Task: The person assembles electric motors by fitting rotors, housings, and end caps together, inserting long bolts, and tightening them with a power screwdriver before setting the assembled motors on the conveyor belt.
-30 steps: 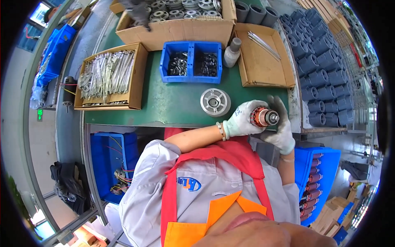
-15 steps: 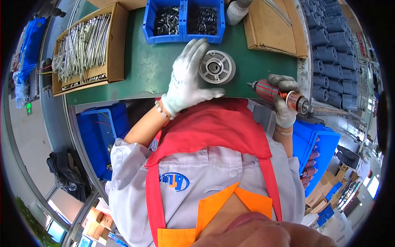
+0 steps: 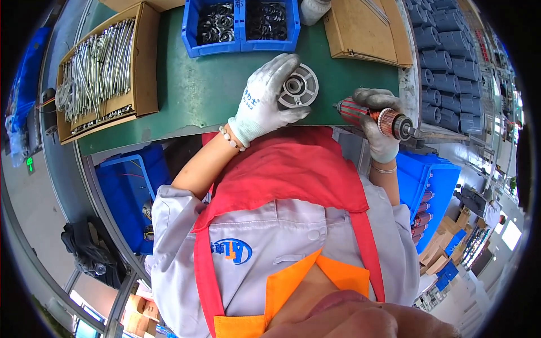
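Note:
On the green bench top lies a round cast-metal end cover (image 3: pixel 307 90) with spokes and a central bore. My left hand (image 3: pixel 262 97), in a white glove, grips it from the left: the fingers lie over its far rim, the thumb along its near side. To the right, at the bench's near edge, my gloved right hand (image 3: pixel 381 132) is closed round a motor armature (image 3: pixel 354 111). The armature lies roughly level. Its thin shaft end points left toward the cover, while the copper windings and commutator end show at the right.
Two blue bins (image 3: pixel 217 48) of small dark rings stand at the back, beside a white bottle (image 3: pixel 314 10). A cardboard box (image 3: pixel 147 67) of long metal rods sits left, another carton (image 3: pixel 360 34) right. Grey cylindrical housings (image 3: pixel 437 79) are stacked beyond. Below, a blue crate (image 3: pixel 434 174) contains more armatures.
My left hand has moved from beside the end cover onto it and taken hold of its left side. My right hand still holds the armature. The whole view has shifted slightly.

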`<action>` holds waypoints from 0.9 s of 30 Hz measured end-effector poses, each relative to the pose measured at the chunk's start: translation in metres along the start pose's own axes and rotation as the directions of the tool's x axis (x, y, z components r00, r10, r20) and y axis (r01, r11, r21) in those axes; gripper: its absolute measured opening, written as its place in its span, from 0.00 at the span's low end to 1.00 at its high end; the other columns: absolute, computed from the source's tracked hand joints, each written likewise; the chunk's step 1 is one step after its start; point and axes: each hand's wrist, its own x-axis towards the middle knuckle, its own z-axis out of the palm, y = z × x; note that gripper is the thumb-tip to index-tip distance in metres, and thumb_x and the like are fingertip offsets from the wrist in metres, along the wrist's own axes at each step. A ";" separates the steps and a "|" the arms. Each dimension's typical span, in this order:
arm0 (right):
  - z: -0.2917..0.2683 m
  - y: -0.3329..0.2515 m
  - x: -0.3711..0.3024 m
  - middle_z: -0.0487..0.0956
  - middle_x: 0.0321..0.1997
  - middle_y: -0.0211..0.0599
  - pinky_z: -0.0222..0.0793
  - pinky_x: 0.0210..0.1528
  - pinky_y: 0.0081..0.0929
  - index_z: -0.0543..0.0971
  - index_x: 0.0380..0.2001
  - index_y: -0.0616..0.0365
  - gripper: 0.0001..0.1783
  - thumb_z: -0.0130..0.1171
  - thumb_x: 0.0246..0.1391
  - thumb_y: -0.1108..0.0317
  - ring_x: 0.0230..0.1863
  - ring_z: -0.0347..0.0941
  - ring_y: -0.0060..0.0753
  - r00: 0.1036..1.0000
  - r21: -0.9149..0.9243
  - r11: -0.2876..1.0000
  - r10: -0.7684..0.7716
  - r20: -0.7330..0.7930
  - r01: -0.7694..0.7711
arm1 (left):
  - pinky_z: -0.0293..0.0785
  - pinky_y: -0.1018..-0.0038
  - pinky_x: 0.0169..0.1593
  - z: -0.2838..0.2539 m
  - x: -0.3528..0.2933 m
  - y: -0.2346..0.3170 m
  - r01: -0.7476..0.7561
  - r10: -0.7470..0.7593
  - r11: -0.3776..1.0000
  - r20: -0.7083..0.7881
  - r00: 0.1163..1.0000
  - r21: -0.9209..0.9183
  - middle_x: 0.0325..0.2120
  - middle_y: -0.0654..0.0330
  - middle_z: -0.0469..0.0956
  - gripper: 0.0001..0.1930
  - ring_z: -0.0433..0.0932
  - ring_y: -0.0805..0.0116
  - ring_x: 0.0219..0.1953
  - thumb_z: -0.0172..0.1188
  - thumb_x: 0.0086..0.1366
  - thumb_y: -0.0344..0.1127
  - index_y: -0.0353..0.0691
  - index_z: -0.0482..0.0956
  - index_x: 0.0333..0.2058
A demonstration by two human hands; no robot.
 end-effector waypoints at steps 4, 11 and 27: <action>-0.005 -0.003 0.003 0.77 0.40 0.45 0.76 0.47 0.33 0.74 0.36 0.62 0.16 0.61 0.41 0.86 0.43 0.77 0.36 0.999 -0.059 0.998 -0.010 0.035 0.012 | 0.66 0.58 0.60 0.003 0.000 0.002 0.062 -0.062 0.998 -0.043 0.997 0.015 0.55 0.46 0.70 0.46 0.70 0.46 0.57 0.76 0.38 0.41 0.36 0.66 0.57; 0.011 -0.039 0.030 0.72 0.33 0.40 0.69 0.43 0.44 0.72 0.40 0.59 0.16 0.59 0.44 0.76 0.37 0.71 0.38 0.934 0.178 0.928 -0.347 0.089 0.328 | 0.67 0.60 0.59 0.001 -0.001 -0.004 0.032 -0.032 0.999 0.002 0.999 -0.019 0.56 0.46 0.69 0.44 0.70 0.47 0.56 0.76 0.38 0.42 0.35 0.68 0.56; 0.082 0.002 0.072 0.83 0.32 0.32 0.75 0.39 0.22 0.78 0.34 0.59 0.14 0.69 0.42 0.71 0.33 0.78 0.20 0.989 0.038 0.998 -0.059 0.139 0.055 | 0.68 0.60 0.58 0.000 0.003 0.003 0.234 -0.223 0.957 0.084 0.971 -0.172 0.53 0.43 0.71 0.44 0.71 0.45 0.54 0.73 0.42 0.43 0.34 0.65 0.57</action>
